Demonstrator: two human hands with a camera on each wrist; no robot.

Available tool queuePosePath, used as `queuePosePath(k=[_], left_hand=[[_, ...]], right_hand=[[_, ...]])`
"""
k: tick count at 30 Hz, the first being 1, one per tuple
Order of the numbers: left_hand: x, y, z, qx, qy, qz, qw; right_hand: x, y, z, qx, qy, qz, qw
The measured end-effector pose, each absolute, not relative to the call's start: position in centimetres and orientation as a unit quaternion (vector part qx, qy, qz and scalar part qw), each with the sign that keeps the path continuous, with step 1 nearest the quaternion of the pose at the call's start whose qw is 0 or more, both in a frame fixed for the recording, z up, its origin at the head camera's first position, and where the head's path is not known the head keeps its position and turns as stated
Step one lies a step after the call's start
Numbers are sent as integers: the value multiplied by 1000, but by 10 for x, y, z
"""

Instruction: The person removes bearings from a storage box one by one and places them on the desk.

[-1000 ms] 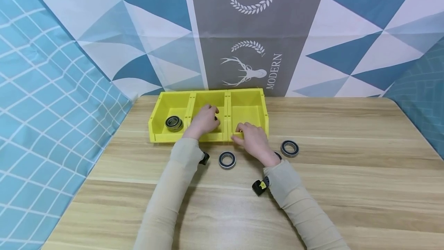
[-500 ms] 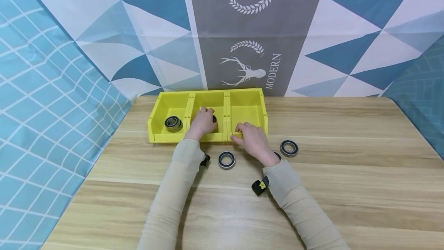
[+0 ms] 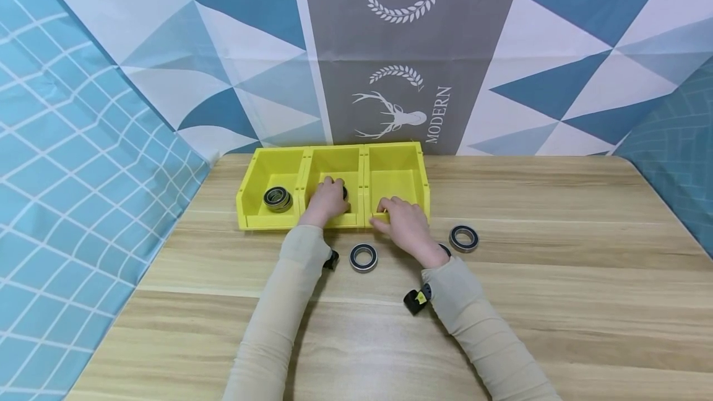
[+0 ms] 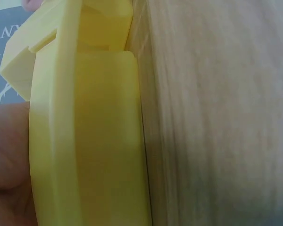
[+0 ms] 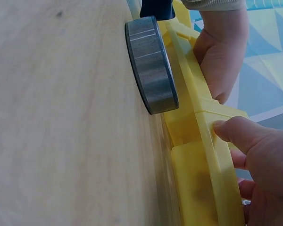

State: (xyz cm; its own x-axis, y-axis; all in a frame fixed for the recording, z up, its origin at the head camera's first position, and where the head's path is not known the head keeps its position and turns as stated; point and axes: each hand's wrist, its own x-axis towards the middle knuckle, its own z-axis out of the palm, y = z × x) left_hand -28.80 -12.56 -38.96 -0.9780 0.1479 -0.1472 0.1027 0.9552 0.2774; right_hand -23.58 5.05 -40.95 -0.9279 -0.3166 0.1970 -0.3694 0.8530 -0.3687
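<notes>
Three joined yellow bins (image 3: pixel 397 187) stand at the back of the table. My left hand (image 3: pixel 325 200) reaches into the middle bin, fingers curled down at a dark ring, a bearing (image 3: pixel 345 192), mostly hidden behind them. In the left wrist view only part of that hand (image 4: pixel 9 162) shows, behind the yellow front wall (image 4: pixel 104 141). The right hand (image 3: pixel 408 224) grips the front lip of the right bin; in the right wrist view its thumb presses the outer face of the lip, and the other fingers of this hand (image 5: pixel 273 160) are behind it.
Stacked bearings (image 3: pixel 277 198) lie in the left bin. On the table are one bearing (image 3: pixel 364 258) in front of the bins, another (image 3: pixel 464 238) to their right, and one partly hidden (image 3: pixel 445 249) by the right wrist. A patterned cloth (image 3: pixel 423 48) hangs behind.
My left hand has shifted slightly toward the front of the middle bin, the dark ring edge staying beside its fingers. The right hand keeps its grip on the lip.
</notes>
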Motion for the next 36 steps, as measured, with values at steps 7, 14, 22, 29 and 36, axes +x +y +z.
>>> queuePosePath(k=[7,14,22,29,36], left_hand=[[-285,-123,-388,67,988,115,74],[-284,-121,-388,60,990,106,74],[-284,-120,-390,56,991,110,60],[-285,-120,-393,47,991,113,53],[-284,-120,-393,52,993,99,41]], right_hand=[[-235,51,-409,178,-959,209,64],[-235,51,-409,185,-958,208,72],[-235,51,-409,186,-958,207,72],[-235,51,-409,183,-958,210,66],[-236,51,-409,184,-958,210,68]])
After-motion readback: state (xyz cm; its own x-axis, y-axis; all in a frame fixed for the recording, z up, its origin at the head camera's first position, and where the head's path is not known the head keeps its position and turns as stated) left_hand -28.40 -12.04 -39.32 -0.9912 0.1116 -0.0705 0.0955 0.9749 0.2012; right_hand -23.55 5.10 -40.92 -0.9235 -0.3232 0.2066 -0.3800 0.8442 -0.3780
